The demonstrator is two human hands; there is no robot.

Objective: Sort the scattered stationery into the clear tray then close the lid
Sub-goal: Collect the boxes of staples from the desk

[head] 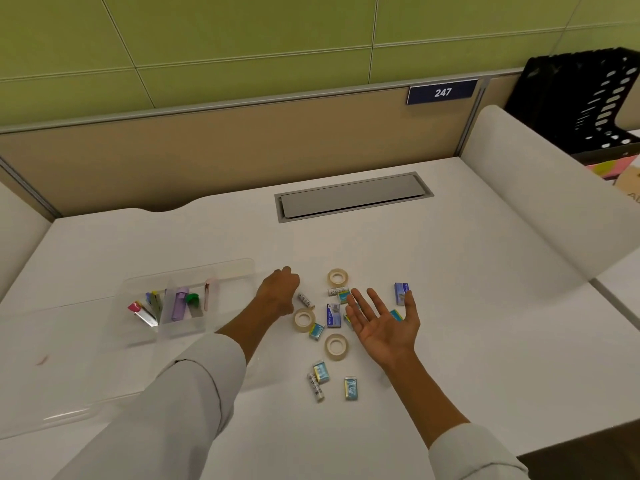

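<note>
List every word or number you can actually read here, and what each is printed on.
"247": white digits on the blue plate fixed to the desk partition.
Small blue boxes: printing too small to read.
Batteries: lettering blurred, unreadable.
Cardboard piece at the right edge: letters cut off, unreadable.

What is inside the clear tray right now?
The clear tray holds a red-tipped cutter, a purple case, a green-capped item and upright pens. Its right end looks bare; frosted walls blur finer details.

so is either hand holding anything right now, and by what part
The right hand is open, palm up, holding nothing. The left hand is curled with its back to the camera, so any hold cannot be told.
</note>
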